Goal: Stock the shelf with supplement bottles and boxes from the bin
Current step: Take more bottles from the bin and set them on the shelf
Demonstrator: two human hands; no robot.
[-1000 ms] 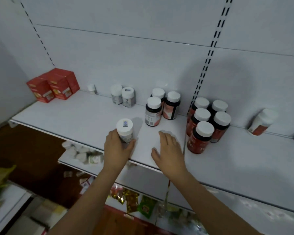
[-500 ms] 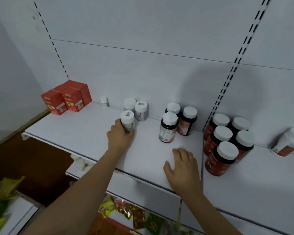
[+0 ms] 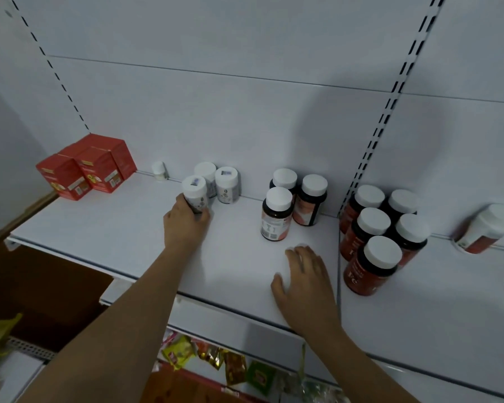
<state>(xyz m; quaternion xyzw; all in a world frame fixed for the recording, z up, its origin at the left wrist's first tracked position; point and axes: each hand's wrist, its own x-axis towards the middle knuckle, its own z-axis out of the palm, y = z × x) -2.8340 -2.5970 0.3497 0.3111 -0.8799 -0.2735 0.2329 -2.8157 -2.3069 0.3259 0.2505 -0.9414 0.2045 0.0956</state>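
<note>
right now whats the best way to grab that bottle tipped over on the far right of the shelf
Grip the tipped bottle around its red-labelled body, coming from the front and above. It leans cap-up against the back panel, so only the front of its round side is open for fingers.
</note>
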